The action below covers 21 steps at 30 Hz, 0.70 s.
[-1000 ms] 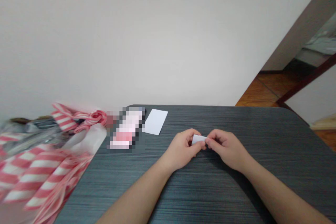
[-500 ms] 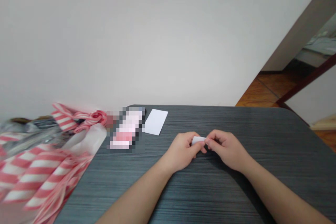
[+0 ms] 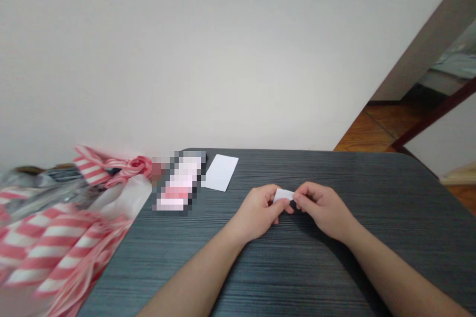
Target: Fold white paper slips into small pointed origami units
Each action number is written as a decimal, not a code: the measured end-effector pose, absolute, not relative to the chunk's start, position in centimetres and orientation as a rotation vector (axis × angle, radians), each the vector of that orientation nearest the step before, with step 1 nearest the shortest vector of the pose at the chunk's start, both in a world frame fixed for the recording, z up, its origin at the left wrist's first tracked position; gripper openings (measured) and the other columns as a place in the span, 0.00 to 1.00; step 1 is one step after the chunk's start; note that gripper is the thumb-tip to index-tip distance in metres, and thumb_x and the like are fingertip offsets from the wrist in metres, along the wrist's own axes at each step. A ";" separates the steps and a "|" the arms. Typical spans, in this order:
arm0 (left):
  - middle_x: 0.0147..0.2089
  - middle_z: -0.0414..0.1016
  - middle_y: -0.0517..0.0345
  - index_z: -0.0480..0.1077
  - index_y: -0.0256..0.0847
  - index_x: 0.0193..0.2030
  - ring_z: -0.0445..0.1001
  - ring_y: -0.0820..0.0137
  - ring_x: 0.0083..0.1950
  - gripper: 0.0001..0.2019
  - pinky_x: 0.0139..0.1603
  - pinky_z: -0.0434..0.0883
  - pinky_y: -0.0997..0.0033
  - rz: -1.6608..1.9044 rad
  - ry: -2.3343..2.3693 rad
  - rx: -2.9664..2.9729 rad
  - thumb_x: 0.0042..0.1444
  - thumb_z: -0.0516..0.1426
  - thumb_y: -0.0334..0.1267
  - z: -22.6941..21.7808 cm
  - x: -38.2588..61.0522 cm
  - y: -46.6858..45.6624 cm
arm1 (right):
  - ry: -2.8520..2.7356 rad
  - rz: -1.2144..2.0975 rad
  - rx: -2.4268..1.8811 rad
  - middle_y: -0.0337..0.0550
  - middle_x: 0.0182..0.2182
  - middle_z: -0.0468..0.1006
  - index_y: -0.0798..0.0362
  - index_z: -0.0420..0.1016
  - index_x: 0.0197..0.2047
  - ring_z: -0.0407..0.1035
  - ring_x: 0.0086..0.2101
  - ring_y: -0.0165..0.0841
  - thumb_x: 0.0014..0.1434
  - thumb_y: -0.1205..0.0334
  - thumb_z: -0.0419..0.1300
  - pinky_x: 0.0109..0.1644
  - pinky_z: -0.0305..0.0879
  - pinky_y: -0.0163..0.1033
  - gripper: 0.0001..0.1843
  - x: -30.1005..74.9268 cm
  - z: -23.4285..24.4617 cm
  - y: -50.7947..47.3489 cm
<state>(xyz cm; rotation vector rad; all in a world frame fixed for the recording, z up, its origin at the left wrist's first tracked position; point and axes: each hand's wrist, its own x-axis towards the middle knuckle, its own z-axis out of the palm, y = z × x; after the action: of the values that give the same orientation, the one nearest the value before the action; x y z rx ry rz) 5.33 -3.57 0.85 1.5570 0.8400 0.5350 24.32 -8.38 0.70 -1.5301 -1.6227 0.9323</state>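
A small piece of white paper [image 3: 283, 194] is held between my two hands, a little above the dark table [image 3: 267, 267]. My left hand [image 3: 262, 212] pinches its left side between thumb and fingers. At the right end, the thumb and fingertips of my right hand [image 3: 323, 209] are closed on it. Part of the paper is hidden by my fingers, and I cannot tell how it is folded. Farther back on the left lies a flat white sheet [image 3: 222, 172], apart from both hands.
A phone-like object [image 3: 180, 181], blurred by pixelation, lies at the table's left edge beside the sheet. Red-and-white striped cloth [image 3: 59, 242] and clear plastic [image 3: 126, 195] are heaped left of the table. A pale wall [image 3: 238, 59] rises behind; wooden floor [image 3: 366, 126] shows at right.
The white paper has tilted, so more of its face shows. My right hand has shifted slightly right, widening the gap between my hands. Everything else stays in place.
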 end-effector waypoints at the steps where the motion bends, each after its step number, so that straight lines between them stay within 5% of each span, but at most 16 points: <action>1: 0.29 0.75 0.60 0.73 0.36 0.35 0.65 0.78 0.22 0.08 0.23 0.61 0.79 0.540 0.837 1.546 0.60 0.56 0.38 0.9 5.4 -3.6 | -1.620 0.929 -1.532 0.36 0.23 0.72 0.53 0.72 0.28 0.64 0.25 0.30 0.63 0.59 0.57 0.31 0.59 0.35 0.12 24.4 0.6 -8.4; 10: 0.19 0.67 0.64 0.75 0.36 0.33 0.63 0.77 0.20 0.12 0.22 0.59 0.79 0.519 0.870 1.595 0.62 0.54 0.38 1.4 5.1 -3.5 | -1.589 0.935 -1.537 0.36 0.23 0.71 0.53 0.71 0.28 0.64 0.26 0.30 0.62 0.59 0.57 0.32 0.59 0.35 0.12 24.5 0.3 -8.3; 21: 0.22 0.69 0.63 0.74 0.36 0.33 0.63 0.77 0.21 0.13 0.23 0.60 0.78 0.530 0.817 1.588 0.62 0.53 0.41 1.3 5.2 -3.5 | -1.646 1.051 -1.483 0.35 0.23 0.71 0.53 0.75 0.29 0.62 0.26 0.30 0.61 0.60 0.58 0.31 0.56 0.34 0.10 24.5 0.4 -8.2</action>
<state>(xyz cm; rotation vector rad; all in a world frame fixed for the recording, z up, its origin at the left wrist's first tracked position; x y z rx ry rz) 5.19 -3.53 1.30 1.5880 0.8169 0.5299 24.47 -8.23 0.41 -1.4833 -1.6462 1.0512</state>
